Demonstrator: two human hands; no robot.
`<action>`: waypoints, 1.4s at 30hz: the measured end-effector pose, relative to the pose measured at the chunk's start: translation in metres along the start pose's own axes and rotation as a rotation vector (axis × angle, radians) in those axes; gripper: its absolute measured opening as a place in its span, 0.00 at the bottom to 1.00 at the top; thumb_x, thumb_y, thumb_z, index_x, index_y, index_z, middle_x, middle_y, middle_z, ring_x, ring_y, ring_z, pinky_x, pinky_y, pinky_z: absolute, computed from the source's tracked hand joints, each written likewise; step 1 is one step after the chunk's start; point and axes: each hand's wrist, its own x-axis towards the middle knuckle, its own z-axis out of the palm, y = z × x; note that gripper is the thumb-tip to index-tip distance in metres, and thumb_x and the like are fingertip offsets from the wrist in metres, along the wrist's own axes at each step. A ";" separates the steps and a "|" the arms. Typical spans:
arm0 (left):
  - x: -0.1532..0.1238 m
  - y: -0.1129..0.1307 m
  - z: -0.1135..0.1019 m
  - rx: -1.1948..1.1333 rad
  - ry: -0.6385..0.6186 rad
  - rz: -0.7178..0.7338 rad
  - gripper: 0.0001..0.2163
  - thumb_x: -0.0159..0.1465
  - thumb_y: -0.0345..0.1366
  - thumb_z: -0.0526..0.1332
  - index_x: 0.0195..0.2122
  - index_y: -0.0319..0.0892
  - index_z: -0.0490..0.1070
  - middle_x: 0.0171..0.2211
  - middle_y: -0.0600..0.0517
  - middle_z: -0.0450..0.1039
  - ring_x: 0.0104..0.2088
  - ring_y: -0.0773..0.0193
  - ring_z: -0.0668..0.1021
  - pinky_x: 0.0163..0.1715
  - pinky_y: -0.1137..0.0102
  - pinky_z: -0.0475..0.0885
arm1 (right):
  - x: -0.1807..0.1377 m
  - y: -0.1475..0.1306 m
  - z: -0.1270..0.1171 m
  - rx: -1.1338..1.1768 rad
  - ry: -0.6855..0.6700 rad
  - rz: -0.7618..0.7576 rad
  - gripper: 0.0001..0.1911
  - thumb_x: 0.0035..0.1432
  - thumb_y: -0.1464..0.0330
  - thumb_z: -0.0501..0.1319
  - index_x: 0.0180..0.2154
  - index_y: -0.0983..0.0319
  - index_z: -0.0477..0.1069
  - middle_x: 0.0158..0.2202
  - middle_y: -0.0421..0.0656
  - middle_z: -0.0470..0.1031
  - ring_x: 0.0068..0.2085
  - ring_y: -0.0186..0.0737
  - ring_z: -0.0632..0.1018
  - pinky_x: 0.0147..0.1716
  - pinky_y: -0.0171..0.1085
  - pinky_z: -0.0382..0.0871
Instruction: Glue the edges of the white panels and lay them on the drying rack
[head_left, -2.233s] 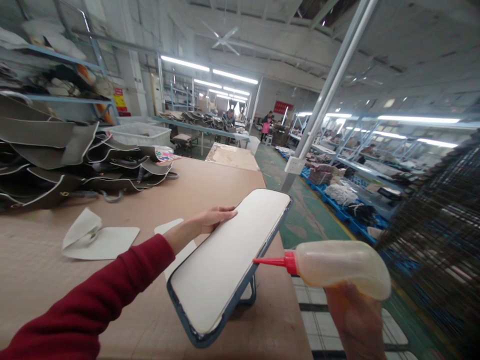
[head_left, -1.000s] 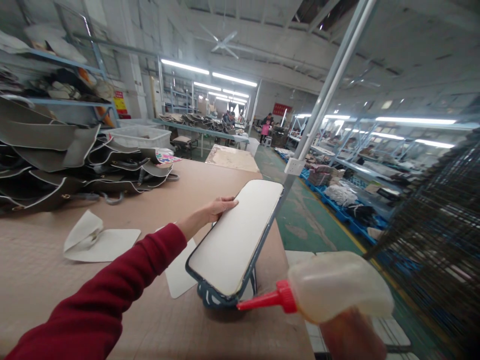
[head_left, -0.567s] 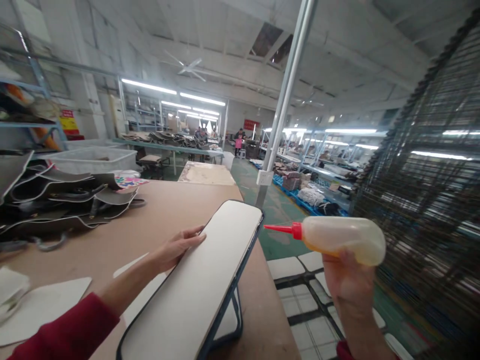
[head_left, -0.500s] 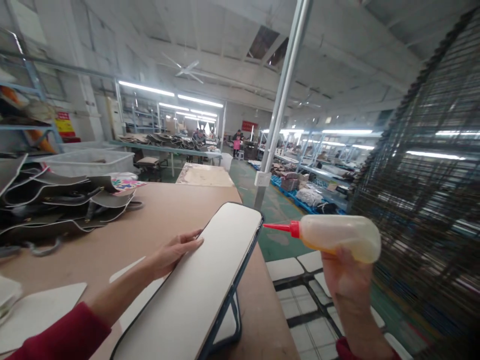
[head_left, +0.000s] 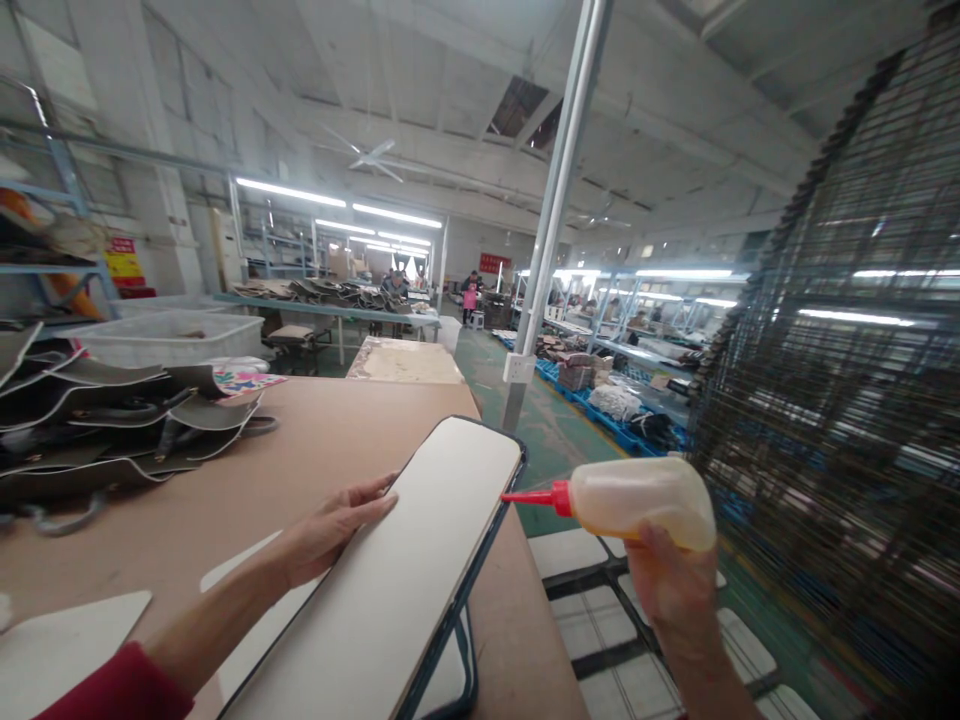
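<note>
My left hand (head_left: 337, 530) grips the left edge of a long white board (head_left: 420, 560) with rounded corners and a dark blue rim. The board is tilted up over the table. In my right hand (head_left: 675, 580) is a squeeze bottle (head_left: 637, 500), held sideways and partly filled with yellowish liquid. Its red nozzle (head_left: 536, 497) points left, with the tip at the board's right edge near the far corner. Beneath the board, another rimmed white piece (head_left: 450, 675) partly shows.
Grey bag pieces (head_left: 112, 420) are heaped on the brown table (head_left: 330, 430) at left, and loose white panels (head_left: 75, 650) lie nearer. More white panels (head_left: 592, 615) sit below the table's right edge. A metal pole (head_left: 551, 200) rises ahead; stacked wire racks (head_left: 832, 400) stand at right.
The bottle has moved left and down, bringing its nozzle tip from just off the far corner to further down the board's right edge. My left hand keeps its hold.
</note>
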 end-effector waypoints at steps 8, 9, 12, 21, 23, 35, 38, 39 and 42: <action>0.008 -0.002 -0.004 0.003 0.036 0.022 0.36 0.48 0.45 0.75 0.58 0.45 0.68 0.41 0.47 0.81 0.33 0.58 0.82 0.30 0.71 0.77 | -0.078 0.021 -0.010 0.034 -0.141 0.328 0.30 0.40 0.62 0.74 0.48 0.59 0.74 0.33 0.46 0.80 0.35 0.51 0.81 0.34 0.47 0.78; 0.008 -0.001 -0.005 0.007 0.049 0.026 0.37 0.48 0.45 0.75 0.59 0.44 0.67 0.40 0.47 0.81 0.32 0.58 0.82 0.29 0.71 0.77 | -0.085 0.020 -0.010 0.052 -0.153 0.351 0.30 0.40 0.60 0.73 0.47 0.58 0.74 0.34 0.47 0.80 0.38 0.53 0.81 0.36 0.49 0.78; 0.005 -0.001 -0.008 0.024 0.049 0.033 0.36 0.50 0.45 0.74 0.60 0.44 0.66 0.42 0.46 0.81 0.33 0.59 0.82 0.30 0.71 0.76 | -0.076 0.005 -0.003 0.074 -0.105 0.325 0.25 0.42 0.57 0.72 0.44 0.57 0.76 0.35 0.47 0.80 0.40 0.55 0.81 0.37 0.51 0.78; -0.016 0.003 -0.014 0.058 -0.079 -0.003 0.29 0.55 0.43 0.70 0.59 0.50 0.69 0.54 0.47 0.75 0.43 0.51 0.81 0.36 0.66 0.78 | 0.019 -0.041 0.010 0.044 0.032 -0.137 0.28 0.37 0.63 0.75 0.45 0.52 0.75 0.44 0.42 0.79 0.52 0.48 0.75 0.45 0.45 0.76; -0.018 0.006 -0.011 0.044 -0.078 -0.016 0.29 0.54 0.42 0.72 0.58 0.50 0.70 0.54 0.47 0.75 0.43 0.50 0.81 0.37 0.65 0.78 | 0.021 -0.038 0.009 0.036 0.016 -0.133 0.28 0.36 0.64 0.75 0.44 0.51 0.75 0.40 0.42 0.80 0.49 0.48 0.77 0.44 0.45 0.77; -0.001 0.000 -0.010 -0.013 0.017 0.025 0.30 0.51 0.41 0.74 0.55 0.47 0.72 0.46 0.47 0.79 0.38 0.56 0.82 0.34 0.69 0.78 | -0.020 -0.014 0.005 0.018 -0.123 0.250 0.31 0.35 0.57 0.75 0.45 0.55 0.75 0.30 0.46 0.79 0.30 0.49 0.80 0.30 0.50 0.79; 0.006 0.003 -0.002 -0.052 0.069 0.056 0.33 0.48 0.38 0.75 0.57 0.43 0.70 0.42 0.46 0.81 0.34 0.58 0.82 0.30 0.71 0.78 | -0.021 -0.011 0.013 0.019 -0.054 0.159 0.30 0.34 0.58 0.75 0.44 0.53 0.75 0.36 0.46 0.80 0.40 0.52 0.80 0.41 0.53 0.77; 0.008 0.004 0.002 -0.068 0.088 0.056 0.34 0.47 0.37 0.76 0.56 0.42 0.70 0.40 0.46 0.81 0.33 0.58 0.82 0.29 0.71 0.77 | -0.017 -0.010 0.014 0.011 -0.020 0.100 0.28 0.34 0.59 0.75 0.42 0.53 0.76 0.34 0.44 0.79 0.41 0.50 0.80 0.42 0.52 0.76; 0.011 0.006 0.009 -0.096 0.117 0.033 0.35 0.45 0.36 0.76 0.55 0.40 0.70 0.37 0.46 0.81 0.30 0.59 0.82 0.28 0.71 0.77 | 0.000 -0.003 0.014 -0.003 0.015 -0.004 0.20 0.35 0.65 0.75 0.35 0.55 0.76 0.28 0.37 0.77 0.35 0.42 0.79 0.45 0.47 0.74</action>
